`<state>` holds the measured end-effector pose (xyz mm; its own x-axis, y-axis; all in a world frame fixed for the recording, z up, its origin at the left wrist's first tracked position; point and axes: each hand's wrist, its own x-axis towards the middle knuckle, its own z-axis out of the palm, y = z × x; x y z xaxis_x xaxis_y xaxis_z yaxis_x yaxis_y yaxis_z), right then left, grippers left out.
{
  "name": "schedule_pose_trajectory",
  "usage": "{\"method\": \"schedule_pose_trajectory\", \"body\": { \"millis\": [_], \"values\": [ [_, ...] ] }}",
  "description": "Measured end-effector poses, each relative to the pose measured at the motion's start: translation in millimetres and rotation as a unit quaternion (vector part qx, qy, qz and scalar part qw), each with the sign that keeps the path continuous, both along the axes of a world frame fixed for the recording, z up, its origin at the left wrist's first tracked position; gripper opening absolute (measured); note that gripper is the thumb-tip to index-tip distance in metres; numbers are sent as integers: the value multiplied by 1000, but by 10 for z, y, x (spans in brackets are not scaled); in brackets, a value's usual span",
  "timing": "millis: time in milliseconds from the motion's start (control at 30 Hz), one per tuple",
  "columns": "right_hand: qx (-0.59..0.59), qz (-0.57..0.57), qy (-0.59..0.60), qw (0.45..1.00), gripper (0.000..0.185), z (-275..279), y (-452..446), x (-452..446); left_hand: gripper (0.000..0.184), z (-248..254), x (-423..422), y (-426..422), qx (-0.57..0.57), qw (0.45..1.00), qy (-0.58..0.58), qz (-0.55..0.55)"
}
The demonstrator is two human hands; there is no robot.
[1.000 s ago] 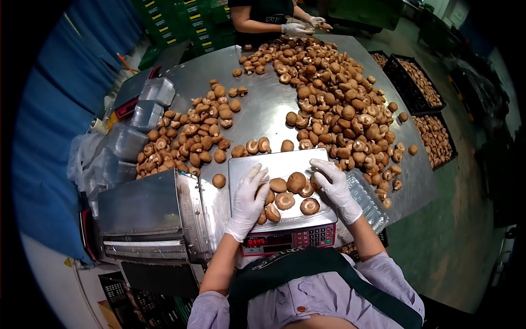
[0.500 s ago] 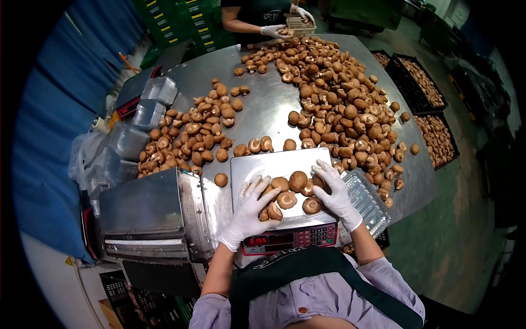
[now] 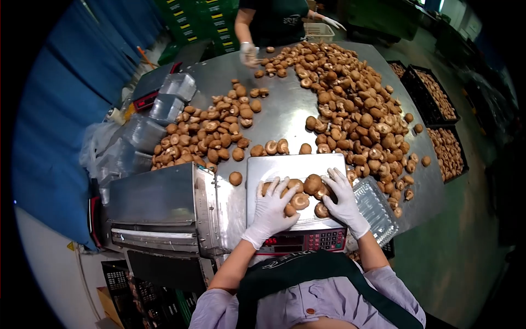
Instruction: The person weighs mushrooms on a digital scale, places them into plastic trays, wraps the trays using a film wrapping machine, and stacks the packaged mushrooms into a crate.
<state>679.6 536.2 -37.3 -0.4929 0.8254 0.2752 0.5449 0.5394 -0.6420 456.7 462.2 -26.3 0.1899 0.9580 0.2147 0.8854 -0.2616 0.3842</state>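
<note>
Several brown mushrooms (image 3: 300, 201) lie grouped on the steel plate of a weighing scale (image 3: 296, 163). My left hand (image 3: 272, 213), in a white glove, rests over the left side of the group with its fingers spread, hiding some caps. From the right, my gloved right hand (image 3: 345, 202) touches the outer mushrooms, fingers apart. Neither hand grips anything that I can make out. Below the plate, the red-framed scale panel (image 3: 326, 241) is partly covered by my left wrist. A clear plastic tray (image 3: 376, 208) sits right of the scale, near my right hand.
A large mushroom heap (image 3: 361, 115) covers the table's right side, a smaller pile (image 3: 213, 129) its left. Clear trays (image 3: 143, 133) are stacked at the left, behind a metal machine (image 3: 153, 197). Across the table stands a co-worker (image 3: 276, 22). Mushroom crates (image 3: 433, 93) stand on the right-hand floor.
My left hand has moved further over the mushrooms, and both hands are closer around the group. The co-worker's hands have left the basket; one is now at the table edge. The view has shifted slightly.
</note>
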Motion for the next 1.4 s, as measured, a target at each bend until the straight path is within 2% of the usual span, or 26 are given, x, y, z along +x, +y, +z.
{"method": "schedule_pose_trajectory", "body": {
  "millis": [133,233,333,400,433,500,533,567,633,700,833,933,1033,1133,1167,1233,1333,1400],
  "values": [
    [-7,5,0,1000,49,-1,10,-21,84,-40,233,0,16,995,11,97],
    [-12,7,-4,1000,50,-20,20,-14,87,-58,265,-14,31,994,12,101],
    [-42,-4,52,998,47,2,16,1,90,-7,152,-13,29,995,-16,94],
    [-60,-35,82,994,45,18,12,44,85,37,-14,-16,19,993,-84,78],
    [-47,-46,80,995,42,68,12,86,73,93,-122,-39,20,987,-127,97],
    [-35,-82,96,991,41,115,12,177,56,100,-410,-24,11,958,-234,164],
    [-33,-98,108,989,40,152,4,214,46,55,-526,17,-4,950,-207,234],
    [-31,-127,118,984,39,162,-2,232,41,99,-608,37,-20,920,-239,310],
    [-57,-148,135,978,36,174,-4,307,42,-192,-954,84,-15,918,-192,346],
    [-64,-160,131,976,35,198,-6,370,49,-522,-1266,153,-62,933,-165,313],
    [-76,-175,140,972,35,123,-28,430,51,-1082,-1362,276,-90,942,-113,303],
    [-94,-175,129,971,34,120,-55,439,47,-1240,-1336,310,-97,945,-57,307],
    [-115,-185,144,965,31,88,-80,438,35,-1192,-1347,303,-45,949,-90,299],
    [-116,-184,152,964,30,122,-111,446,34,-1124,-1380,329,-42,945,-121,302],
    [-115,-189,155,963,30,140,-120,450,33,-1066,-1353,328,9,936,-136,324],
    [-112,-196,159,961,29,142,-114,452,36,-933,-1340,339,31,917,-199,344],
    [-123,-199,179,955,28,119,-141,499,43,-444,-1102,323,58,907,-280,309],
    [-128,-194,184,955,27,103,-138,491,43,-127,-827,293,87,917,-294,255]
  ]
}}
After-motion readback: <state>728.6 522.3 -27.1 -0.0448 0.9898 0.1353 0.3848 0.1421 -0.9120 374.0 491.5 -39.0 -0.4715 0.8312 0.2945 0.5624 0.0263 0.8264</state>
